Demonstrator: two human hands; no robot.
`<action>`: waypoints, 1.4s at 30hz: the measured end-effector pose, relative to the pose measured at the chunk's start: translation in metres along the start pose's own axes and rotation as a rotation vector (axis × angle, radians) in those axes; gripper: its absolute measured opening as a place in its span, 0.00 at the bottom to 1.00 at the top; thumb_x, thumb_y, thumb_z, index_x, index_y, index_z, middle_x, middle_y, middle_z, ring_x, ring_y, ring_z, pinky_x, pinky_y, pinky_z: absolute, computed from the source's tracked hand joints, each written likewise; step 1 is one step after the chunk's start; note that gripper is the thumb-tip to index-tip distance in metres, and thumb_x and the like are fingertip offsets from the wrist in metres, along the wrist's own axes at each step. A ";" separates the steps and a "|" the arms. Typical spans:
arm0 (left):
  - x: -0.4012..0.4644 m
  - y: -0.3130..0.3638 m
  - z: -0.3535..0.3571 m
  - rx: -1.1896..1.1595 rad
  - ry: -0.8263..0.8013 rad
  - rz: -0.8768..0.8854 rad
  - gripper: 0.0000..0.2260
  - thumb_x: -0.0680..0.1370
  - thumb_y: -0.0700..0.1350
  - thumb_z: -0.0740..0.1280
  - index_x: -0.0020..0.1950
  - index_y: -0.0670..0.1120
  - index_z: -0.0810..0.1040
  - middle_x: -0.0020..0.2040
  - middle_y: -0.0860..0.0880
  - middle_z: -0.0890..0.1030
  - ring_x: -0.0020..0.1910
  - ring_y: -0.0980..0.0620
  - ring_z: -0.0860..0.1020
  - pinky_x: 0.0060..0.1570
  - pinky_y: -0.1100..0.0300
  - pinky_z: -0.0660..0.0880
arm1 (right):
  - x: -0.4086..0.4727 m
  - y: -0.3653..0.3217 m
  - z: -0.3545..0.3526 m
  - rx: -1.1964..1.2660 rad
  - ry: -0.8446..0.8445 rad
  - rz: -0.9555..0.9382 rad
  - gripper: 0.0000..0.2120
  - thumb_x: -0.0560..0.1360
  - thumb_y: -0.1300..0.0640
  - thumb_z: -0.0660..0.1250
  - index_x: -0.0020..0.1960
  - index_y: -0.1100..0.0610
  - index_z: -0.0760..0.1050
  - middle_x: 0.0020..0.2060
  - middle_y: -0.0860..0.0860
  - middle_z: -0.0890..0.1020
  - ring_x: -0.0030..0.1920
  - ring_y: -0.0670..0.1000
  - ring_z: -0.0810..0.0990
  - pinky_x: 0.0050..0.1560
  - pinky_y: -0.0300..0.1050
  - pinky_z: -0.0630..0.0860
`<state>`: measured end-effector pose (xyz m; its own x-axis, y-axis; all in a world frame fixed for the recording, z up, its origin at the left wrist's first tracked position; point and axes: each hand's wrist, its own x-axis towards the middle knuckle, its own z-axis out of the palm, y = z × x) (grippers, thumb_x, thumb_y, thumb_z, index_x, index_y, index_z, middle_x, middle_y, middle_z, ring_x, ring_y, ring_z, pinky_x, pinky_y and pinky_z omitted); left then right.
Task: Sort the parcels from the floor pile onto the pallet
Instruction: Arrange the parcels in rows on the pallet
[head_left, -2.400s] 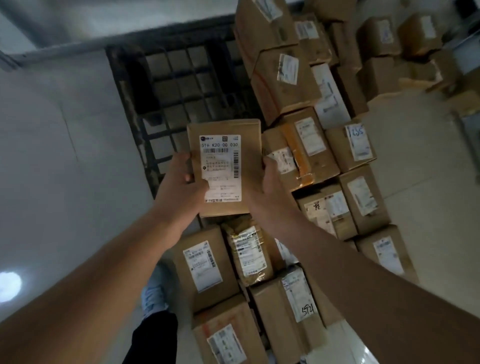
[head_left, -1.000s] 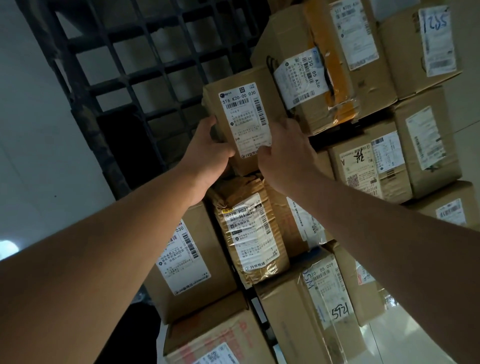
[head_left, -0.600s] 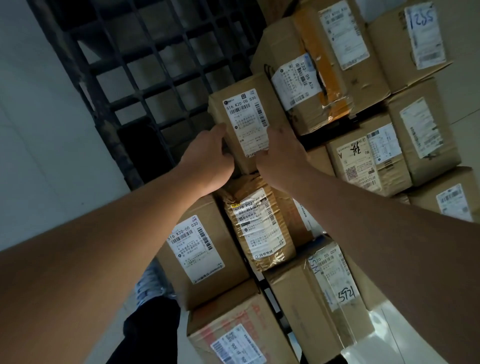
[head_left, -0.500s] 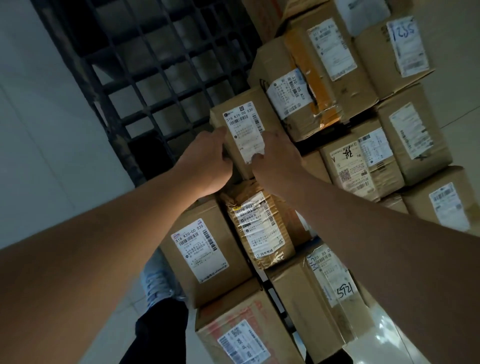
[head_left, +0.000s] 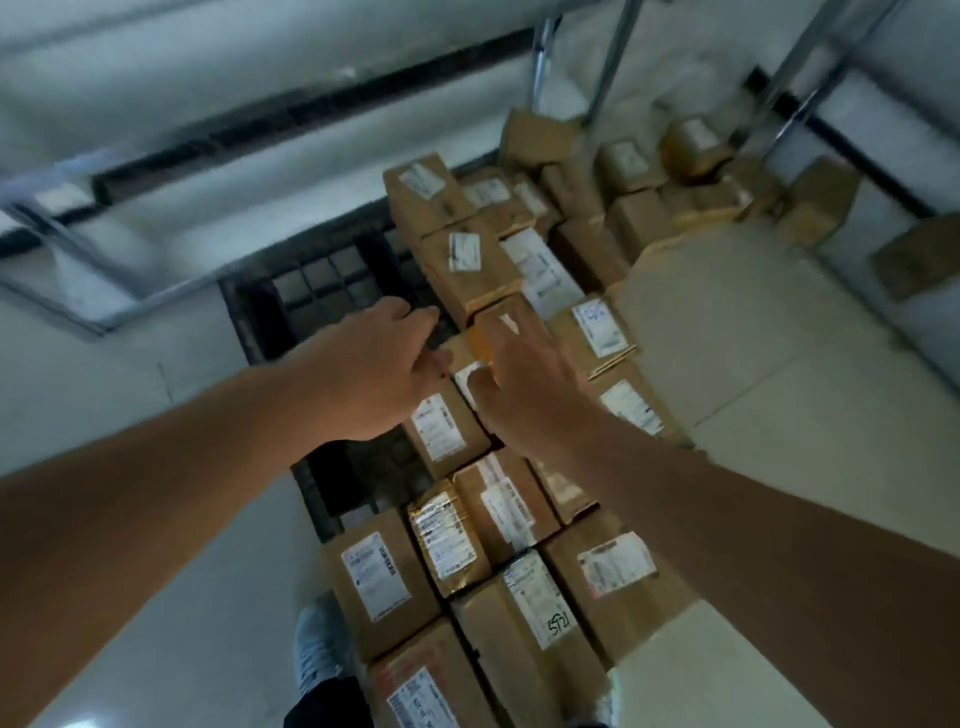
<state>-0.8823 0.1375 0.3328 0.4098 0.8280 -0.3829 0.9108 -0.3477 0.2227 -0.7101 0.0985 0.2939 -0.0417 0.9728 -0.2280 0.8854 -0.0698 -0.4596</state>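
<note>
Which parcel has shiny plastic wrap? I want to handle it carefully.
The glossy tape-wrapped parcel in the near rows, beside the plain box with the white label; the others are bare cardboard.

Far parcels (head_left: 691, 156) blurred

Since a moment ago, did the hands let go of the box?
Yes. The left hand and right hand have lifted off the box, now resting on the pallet.

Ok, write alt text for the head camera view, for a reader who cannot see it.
Two bare forearms reach forward, the left hand and right hand open above rows of labelled cardboard parcels stacked on a dark grid pallet. A looser heap of boxes lies beyond on the pale floor.
</note>
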 end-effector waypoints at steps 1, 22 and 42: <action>-0.014 0.020 -0.029 0.030 0.037 0.006 0.29 0.82 0.64 0.50 0.80 0.51 0.62 0.72 0.45 0.70 0.66 0.43 0.75 0.63 0.44 0.76 | -0.012 -0.004 -0.033 0.000 0.029 -0.026 0.20 0.83 0.52 0.61 0.75 0.49 0.66 0.79 0.51 0.59 0.77 0.58 0.64 0.68 0.56 0.70; -0.338 0.280 -0.303 0.227 0.497 0.263 0.34 0.79 0.69 0.43 0.80 0.54 0.58 0.78 0.52 0.65 0.73 0.47 0.70 0.65 0.46 0.73 | -0.367 -0.074 -0.417 -0.199 0.304 -0.228 0.23 0.84 0.42 0.59 0.77 0.48 0.69 0.77 0.52 0.69 0.77 0.55 0.66 0.75 0.55 0.60; -0.425 0.446 -0.258 0.213 0.370 0.553 0.32 0.81 0.68 0.46 0.83 0.56 0.53 0.81 0.55 0.61 0.76 0.51 0.66 0.70 0.49 0.69 | -0.581 0.039 -0.431 -0.156 0.399 0.123 0.31 0.84 0.36 0.55 0.83 0.45 0.57 0.83 0.47 0.59 0.82 0.52 0.60 0.79 0.54 0.60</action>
<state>-0.6633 -0.2558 0.8266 0.8064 0.5865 0.0753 0.5789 -0.8090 0.1015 -0.4513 -0.3738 0.7785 0.2232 0.9705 0.0907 0.9331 -0.1859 -0.3077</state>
